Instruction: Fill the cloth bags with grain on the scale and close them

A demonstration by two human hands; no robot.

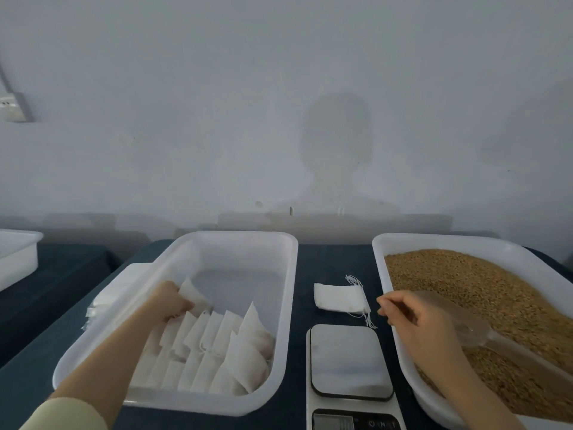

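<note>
My left hand (170, 302) reaches into the white tray (286, 293) and grips a filled white cloth bag (193, 293) at the far end of rows of several filled bags (217, 352). My right hand (409, 311) hovers over the near left rim of the grain tray (379, 262), fingers loosely curled and holding nothing. A clear plastic scoop (483, 333) lies on the brown grain (483, 283) just right of that hand. A small stack of empty drawstring bags (338, 297) lies on the dark cloth beyond the bare scale (348, 358).
A pile of flat white bags (105, 299) sits left of the white tray. Another white tray (18, 252) stands at the far left on a separate surface. The wall rises right behind the table. A dark cloth (46, 321) covers the tabletop.
</note>
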